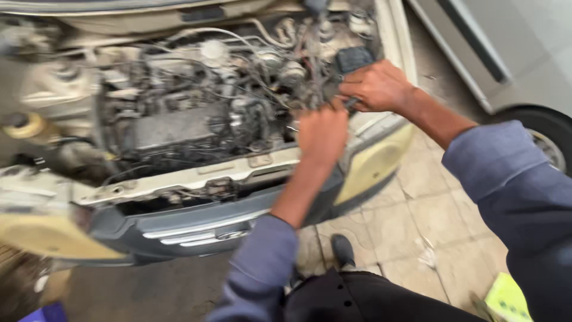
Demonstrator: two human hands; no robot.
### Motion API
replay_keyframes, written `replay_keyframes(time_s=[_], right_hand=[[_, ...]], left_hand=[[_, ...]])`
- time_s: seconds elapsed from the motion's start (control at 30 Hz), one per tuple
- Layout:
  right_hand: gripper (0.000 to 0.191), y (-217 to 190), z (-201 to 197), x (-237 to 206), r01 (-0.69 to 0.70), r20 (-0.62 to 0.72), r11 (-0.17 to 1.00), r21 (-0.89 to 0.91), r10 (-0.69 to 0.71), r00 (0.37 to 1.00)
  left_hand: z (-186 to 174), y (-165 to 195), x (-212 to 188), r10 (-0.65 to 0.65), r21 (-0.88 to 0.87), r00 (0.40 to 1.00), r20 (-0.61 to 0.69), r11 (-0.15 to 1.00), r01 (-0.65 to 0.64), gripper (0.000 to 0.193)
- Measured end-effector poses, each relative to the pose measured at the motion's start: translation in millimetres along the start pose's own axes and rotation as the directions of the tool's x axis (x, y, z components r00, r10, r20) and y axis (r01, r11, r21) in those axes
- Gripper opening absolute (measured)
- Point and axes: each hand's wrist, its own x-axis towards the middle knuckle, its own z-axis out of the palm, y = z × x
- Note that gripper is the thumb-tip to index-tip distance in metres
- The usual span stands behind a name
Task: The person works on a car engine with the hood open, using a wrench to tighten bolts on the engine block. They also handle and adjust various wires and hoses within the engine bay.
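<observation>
Wires [310, 89] in a dusty tangle are shown at the right side of an open engine bay [179, 119], just inside the pale fender edge, with both hands of the person brought together over them. Left hand [322, 132] is seen from the back, reaching in over the front crossmember [196, 173]; its fingers are curled down into the wires, but whether anything is gripped cannot be told because of motion blur. Right hand [377, 86] is placed just above and to the right of the left, nearly touching it, with its fingers clenched on a small dark object [350, 102] whose kind cannot be made out. A dark square box [354, 58] is seen just above the right hand. Both forearms are bare, with blue sleeves [262, 262] pushed up. The engine [173, 128] is seen at the middle of the bay, and a yellowish cap [24, 126] at its far left. Below, the grey bumper [196, 226] is flanked by yellowed headlights [372, 164]. A dark shoe [342, 250] rests on the tiled floor [441, 220], and the wheel [548, 140] of a second car appears at the right edge.
</observation>
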Motion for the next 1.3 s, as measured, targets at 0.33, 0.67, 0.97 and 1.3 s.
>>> replay_keyframes(time_s=[0.33,0.67,0.97,1.3], right_hand=[[0.030,46,0,31,0.167,0.071,0.983,-0.071,-0.162,0.984],[0.019,48,-25,53,0.710,0.103,0.679,-0.187,-0.705,0.702],[0.034,85,-21,24,0.662,0.157,0.708,-0.247,-0.645,0.748],[0.026,132,-2,-33,-0.172,0.666,0.983,-0.065,0.171,0.726]], left_hand=[[32,75,12,-0.301,-0.729,0.888,0.347,0.509,0.457,0.019],[130,179,69,-0.466,-0.946,0.825,0.319,-0.209,0.247,0.034],[169,209,116,-0.685,-0.984,0.707,0.175,-0.101,0.146,0.027],[57,55,46,-0.426,-0.405,0.869,-0.253,0.862,0.305,0.016]])
